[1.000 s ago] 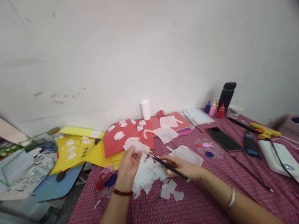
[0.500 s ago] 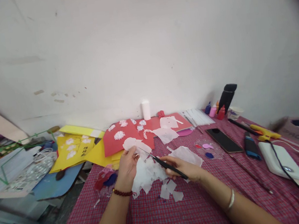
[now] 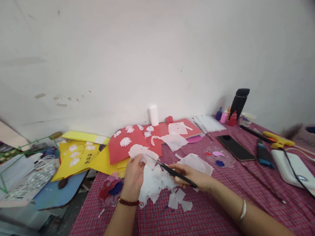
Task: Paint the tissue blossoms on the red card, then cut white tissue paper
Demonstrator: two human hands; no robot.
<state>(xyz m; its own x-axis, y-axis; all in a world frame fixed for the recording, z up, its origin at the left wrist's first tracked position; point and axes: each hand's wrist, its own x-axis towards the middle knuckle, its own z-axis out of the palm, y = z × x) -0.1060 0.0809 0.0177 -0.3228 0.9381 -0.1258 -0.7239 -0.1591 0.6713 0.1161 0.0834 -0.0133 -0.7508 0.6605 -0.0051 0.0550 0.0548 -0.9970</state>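
My left hand [image 3: 135, 174] pinches a thin pale pink sheet of paper [image 3: 138, 150] by its near edge. My right hand [image 3: 188, 175] is closed around the black-handled scissors [image 3: 177, 174], whose blades reach left to the sheet. Under both hands lies a pile of white paper scraps [image 3: 153, 184], with several small cut pieces [image 3: 180, 200] at its near side. Another pale sheet [image 3: 197, 163] rests just beyond my right hand. Behind the held sheet is red paper [image 3: 116, 152] bearing white and pink paper blossoms [image 3: 125, 141].
A paint palette [image 3: 219, 158], a phone [image 3: 235, 147], a brush [image 3: 262, 184], a white power bank [image 3: 296, 171] and a yellow glue gun [image 3: 279, 139] occupy the right side. Paint bottles [image 3: 224, 117] stand by the wall. Yellow cards [image 3: 74, 158] lie left, beyond a second palette [image 3: 111, 190].
Both hands stay nearly in place. The held sheet has shifted very slightly, its near part hanging a little differently by the scissor blades. The whole view has drifted a few pixels.
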